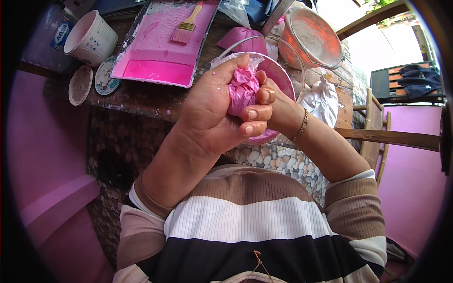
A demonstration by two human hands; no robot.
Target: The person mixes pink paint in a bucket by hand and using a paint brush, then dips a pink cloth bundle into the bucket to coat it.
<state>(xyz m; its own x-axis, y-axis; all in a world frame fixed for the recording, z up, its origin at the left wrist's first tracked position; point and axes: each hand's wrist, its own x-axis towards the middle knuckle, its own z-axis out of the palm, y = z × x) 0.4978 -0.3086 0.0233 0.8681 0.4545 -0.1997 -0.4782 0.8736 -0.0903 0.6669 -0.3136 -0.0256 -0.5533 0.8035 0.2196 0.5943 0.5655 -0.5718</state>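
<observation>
A crumpled clear plastic bag with pink paint [243,92] is squeezed between my two hands. My left hand [207,104] is closed round it, palm up, with its thumb along the top and fingers curled over the front. Against the bag's other side is my right hand [278,101], closed, its fingers mostly hidden behind the left ones. Clear plastic sticks out above the left thumb. Just behind and below both hands stands a pink-smeared white bucket [284,78] with a raised wire handle; its inside is largely covered by the hands.
On the wooden table, a paint tray [123,60] holds pink paint and a paintbrush [188,23]. Left of it are a white tub [92,40] and two round lids [107,75]. A pink-filled bag [243,40], an orange bucket [311,40] and white plastic [321,101] lie at the right.
</observation>
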